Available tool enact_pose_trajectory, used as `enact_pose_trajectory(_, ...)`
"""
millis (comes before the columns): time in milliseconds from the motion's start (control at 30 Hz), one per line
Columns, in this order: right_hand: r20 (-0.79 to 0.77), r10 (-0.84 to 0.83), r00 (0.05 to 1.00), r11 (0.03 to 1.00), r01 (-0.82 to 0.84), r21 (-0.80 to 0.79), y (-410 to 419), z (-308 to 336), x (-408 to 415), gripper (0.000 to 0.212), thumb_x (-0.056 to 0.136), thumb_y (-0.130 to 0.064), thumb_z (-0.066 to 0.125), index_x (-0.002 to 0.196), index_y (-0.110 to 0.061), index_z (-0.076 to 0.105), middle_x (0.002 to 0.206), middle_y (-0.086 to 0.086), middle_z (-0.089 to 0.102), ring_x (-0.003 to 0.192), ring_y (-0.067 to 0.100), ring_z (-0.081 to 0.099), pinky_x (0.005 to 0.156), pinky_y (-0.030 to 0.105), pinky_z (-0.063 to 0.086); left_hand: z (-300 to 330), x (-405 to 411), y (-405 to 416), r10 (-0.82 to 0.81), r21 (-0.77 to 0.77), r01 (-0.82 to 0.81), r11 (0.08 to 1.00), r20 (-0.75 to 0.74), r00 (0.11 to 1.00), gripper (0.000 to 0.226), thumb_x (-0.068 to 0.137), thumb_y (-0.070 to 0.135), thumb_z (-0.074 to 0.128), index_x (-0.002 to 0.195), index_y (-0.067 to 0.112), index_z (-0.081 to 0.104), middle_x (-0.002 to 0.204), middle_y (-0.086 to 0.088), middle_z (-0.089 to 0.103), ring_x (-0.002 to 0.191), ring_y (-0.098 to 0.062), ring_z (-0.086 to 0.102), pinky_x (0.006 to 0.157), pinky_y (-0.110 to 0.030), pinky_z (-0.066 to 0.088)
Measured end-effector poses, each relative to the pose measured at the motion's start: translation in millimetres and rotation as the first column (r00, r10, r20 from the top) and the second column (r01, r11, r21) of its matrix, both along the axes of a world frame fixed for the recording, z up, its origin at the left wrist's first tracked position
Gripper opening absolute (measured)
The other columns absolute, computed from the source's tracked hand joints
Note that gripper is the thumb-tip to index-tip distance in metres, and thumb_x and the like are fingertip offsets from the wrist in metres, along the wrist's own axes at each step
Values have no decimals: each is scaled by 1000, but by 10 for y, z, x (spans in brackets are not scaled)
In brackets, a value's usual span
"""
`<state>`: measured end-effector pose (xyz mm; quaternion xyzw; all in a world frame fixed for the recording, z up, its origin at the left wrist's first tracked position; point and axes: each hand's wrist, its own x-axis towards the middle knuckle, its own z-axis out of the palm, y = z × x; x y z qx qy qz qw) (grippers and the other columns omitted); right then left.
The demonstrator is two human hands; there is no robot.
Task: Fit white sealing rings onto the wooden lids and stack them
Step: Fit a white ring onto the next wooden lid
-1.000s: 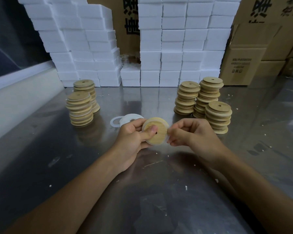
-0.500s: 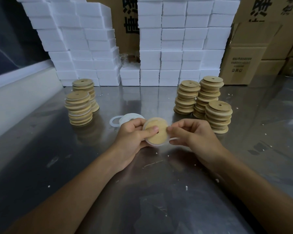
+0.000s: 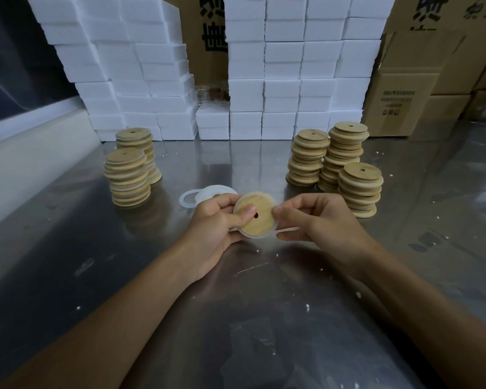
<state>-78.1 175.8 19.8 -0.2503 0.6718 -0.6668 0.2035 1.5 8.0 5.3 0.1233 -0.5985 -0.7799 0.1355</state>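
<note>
Both hands meet over the steel table (image 3: pixel 68 248) and hold one wooden lid (image 3: pixel 257 217) tilted toward the camera, its small hole showing. The left hand (image 3: pixel 216 223) grips the lid's left edge, thumb pressed flat on the wood beside the hole, fingers curled behind. The right hand (image 3: pixel 317 220) pinches the lid's right edge between thumb and curled fingers. A white ring (image 3: pixel 260 235) shows along the lid's lower rim and runs out under the right fingers — how far it is seated cannot be told.

Just beyond the left hand, loose rings (image 3: pixel 205 193) lie flat on the table. Farther out to the left of that hand stand two stacks of lids (image 3: pixel 128 178) with white edges between the discs. Beyond the right hand and to its right stand three stacks of bare lids (image 3: pixel 334 161), close together. Behind all of it — white foam blocks (image 3: pixel 278 80) piled against cardboard boxes (image 3: pixel 410 102)
</note>
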Motion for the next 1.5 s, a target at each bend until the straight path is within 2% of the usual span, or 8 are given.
enact_pose_trajectory(300, 110, -21, 994, 999, 26, -48, -40, -87, -20, 12, 83, -11, 76, 77, -2, 73, 72, 16, 71, 67, 16, 68, 69, 27, 60, 2, 7, -17, -9, 56, 11, 998, -37, 999, 37, 74, 11, 68, 106, -5, 60, 91, -14, 71, 84, -23, 71, 69, -33, 58)
enact_pose_trajectory(633, -113, -58, 992, 996, 50, -79, -57, -104, 37, 21, 81, -6, 77, 99, -11, 69, 89, 11, 76, 77, 17, 72, 60, 26, 58, -47, -13, 57, 111, -7, -112, 994, -88, 990, 36, 81, 2, 71, 115, 12, 65, 101, -14, 74, 94, -28, 72, 74, -37, 60)
enact_pose_trajectory(833, -343, -145, 928, 988, 117, -101, -47, -103, 7, 13, 85, -5, 74, 93, -14, 71, 84, 8, 74, 75, 35, 69, 52, 30, 56, -126, -67, 114, 308, -251, -357, 900, -215, 927, 27, 71, 11, 84, 93, 24, 77, 99, 7, 75, 88, -23, 73, 63, -39, 61)
enact_pose_trajectory(933, -440, -159, 884, 987, 132, -94, -56, -114, 17, 18, 86, -6, 73, 89, -24, 71, 80, -2, 74, 69, 24, 68, 59, 45, 57, -137, -85, 96, 376, -302, -440, 846, -246, 893, 17, 65, 16, 88, 75, 26, 78, 85, 14, 74, 79, -20, 72, 58, -32, 59)
enact_pose_trajectory(1067, -455, -177, 873, 984, 141, -113, -57, -146, -6, 13, 87, -11, 73, 94, -21, 71, 84, -4, 73, 72, 14, 69, 61, 38, 60, -145, -87, 106, 408, -222, -447, 867, -202, 891, 18, 61, 12, 89, 65, 16, 72, 76, 4, 73, 72, -21, 72, 59, -30, 59)
enact_pose_trajectory(1200, -307, -100, 947, 993, 76, -90, -58, -147, -12, 28, 85, -8, 74, 108, -20, 64, 83, 3, 74, 71, 16, 71, 55, 29, 59, -121, -60, 104, 385, -64, -396, 916, -139, 912, 22, 66, 13, 85, 71, 3, 66, 89, -22, 72, 75, -35, 73, 69, -44, 61)
enact_pose_trajectory(1300, -124, -64, 990, 990, 47, -133, -80, -158, -12, 30, 87, -6, 72, 113, -16, 62, 80, 12, 74, 67, 20, 71, 56, 29, 57, -90, -47, 99, 343, -46, -350, 936, -119, 932, 20, 72, 13, 81, 76, 2, 65, 89, -23, 72, 72, -31, 74, 61, -32, 59)
enact_pose_trajectory(1500, 131, -65, 989, 962, 97, -257, -60, -133, -37, 35, 87, -8, 71, 119, -6, 59, 90, 25, 73, 71, 24, 73, 60, 26, 57, -145, -36, 130, 144, -543, -225, 809, -188, 971, 68, 61, 26, 92, 122, 28, 60, 116, 12, 66, 85, -14, 72, 70, -33, 61)
